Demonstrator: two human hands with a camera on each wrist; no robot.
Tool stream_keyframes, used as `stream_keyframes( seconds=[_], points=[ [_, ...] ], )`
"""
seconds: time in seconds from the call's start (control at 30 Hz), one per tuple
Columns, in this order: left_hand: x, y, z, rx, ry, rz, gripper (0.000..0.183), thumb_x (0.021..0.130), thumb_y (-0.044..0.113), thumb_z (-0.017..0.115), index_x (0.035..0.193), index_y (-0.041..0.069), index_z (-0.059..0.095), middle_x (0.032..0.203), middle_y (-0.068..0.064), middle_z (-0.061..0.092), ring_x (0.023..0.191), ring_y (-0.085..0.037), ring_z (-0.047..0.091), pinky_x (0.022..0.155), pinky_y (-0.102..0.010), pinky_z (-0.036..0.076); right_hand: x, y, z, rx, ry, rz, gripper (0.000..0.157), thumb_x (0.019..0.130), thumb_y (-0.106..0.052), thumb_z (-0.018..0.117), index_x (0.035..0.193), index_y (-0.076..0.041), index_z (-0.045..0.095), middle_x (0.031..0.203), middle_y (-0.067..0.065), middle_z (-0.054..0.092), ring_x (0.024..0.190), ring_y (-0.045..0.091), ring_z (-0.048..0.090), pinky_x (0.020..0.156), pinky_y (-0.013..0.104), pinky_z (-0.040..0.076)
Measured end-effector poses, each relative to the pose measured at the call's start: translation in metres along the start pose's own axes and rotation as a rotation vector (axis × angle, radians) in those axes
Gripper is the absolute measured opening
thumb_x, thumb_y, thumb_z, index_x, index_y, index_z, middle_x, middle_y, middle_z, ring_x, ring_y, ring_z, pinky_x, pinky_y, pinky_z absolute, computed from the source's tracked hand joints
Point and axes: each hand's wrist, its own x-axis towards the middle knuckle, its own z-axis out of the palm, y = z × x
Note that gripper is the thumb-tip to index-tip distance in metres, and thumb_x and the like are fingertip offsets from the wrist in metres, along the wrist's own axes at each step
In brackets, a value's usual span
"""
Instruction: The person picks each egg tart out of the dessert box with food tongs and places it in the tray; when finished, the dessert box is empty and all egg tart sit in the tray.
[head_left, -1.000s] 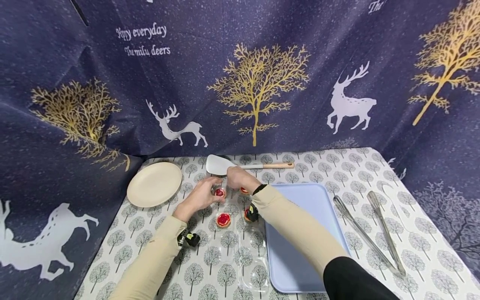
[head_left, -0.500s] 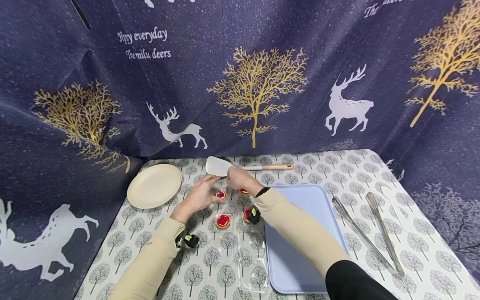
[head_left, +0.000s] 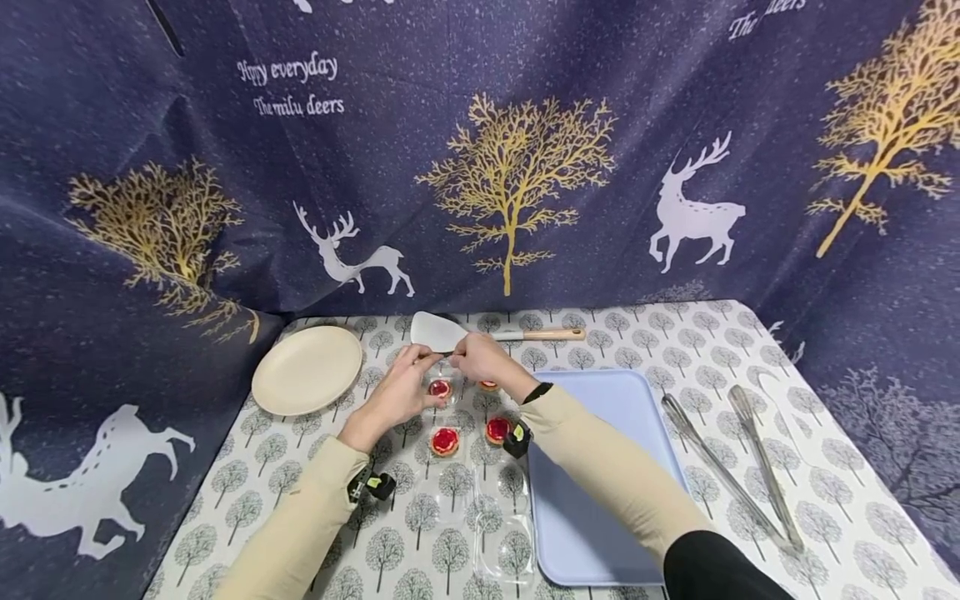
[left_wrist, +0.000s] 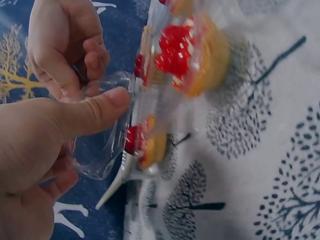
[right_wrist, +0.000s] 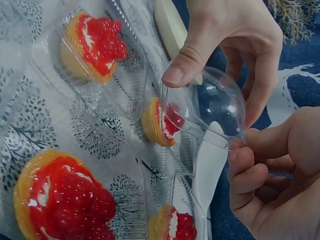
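Over the back of a clear plastic tart box (head_left: 480,475), both hands work at a domed clear lid (right_wrist: 220,107). My left hand (head_left: 397,390) grips the dome, its thumb (left_wrist: 100,110) lying across the plastic. At the lid's edge my right hand (right_wrist: 280,175) pinches with thumb and curled fingers. Several small tarts with glossy red topping sit in the box; a front tart (head_left: 444,442) and its neighbour (head_left: 498,430) show fully in the head view. The back left tart (head_left: 438,389) lies beside my left thumb, and the back right tart (head_left: 488,385) is partly hidden by my right hand.
Behind the hands lies a white spatula (head_left: 435,332) with a wooden handle. A cream plate (head_left: 307,371) stands at back left, and a light blue tray (head_left: 600,500) lies right of the box under my right forearm. Metal tongs (head_left: 772,467) lie farther right.
My right wrist has shifted slightly right, uncovering more of the front right tart. The left fingers have moved a little closer to the right hand at the lid's edge.
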Motion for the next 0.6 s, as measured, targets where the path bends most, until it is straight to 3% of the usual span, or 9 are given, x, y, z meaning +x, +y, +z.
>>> stream_keyframes(
  seconds=[0.23,0.43,0.6],
  points=[
    [-0.005,0.012,-0.008,0.028,0.07,0.066,0.074,0.062,0.025,0.092,0.124,0.001,0.06,0.122,-0.012,0.052,0.113,-0.028,0.046,0.1,-0.045,0.048,-0.014,-0.003,-0.006,0.009,0.047,-0.05,0.028,0.099,-0.027,0.056,0.091,-0.007,0.075,0.063,0.006,0.065,0.046,0.01,0.046,0.046,0.022,0.035],
    [-0.01,0.022,-0.011,0.031,0.104,0.1,0.075,0.061,0.021,0.093,0.124,0.0,0.059,0.123,-0.013,0.052,0.114,-0.029,0.046,0.101,-0.047,0.045,-0.024,-0.005,-0.007,0.021,0.084,-0.064,0.028,0.099,-0.028,0.056,0.092,-0.01,0.076,0.055,-0.004,0.049,0.046,0.011,0.037,0.049,0.023,0.033],
    [-0.014,0.028,-0.012,0.033,0.119,0.122,0.078,0.059,0.017,0.093,0.126,-0.002,0.058,0.124,-0.014,0.052,0.116,-0.029,0.046,0.104,-0.047,0.043,-0.032,-0.004,-0.007,0.004,0.105,-0.081,0.028,0.099,-0.03,0.058,0.081,-0.015,0.073,0.053,-0.005,0.047,0.045,0.01,0.038,0.048,0.023,0.033]
  ],
)
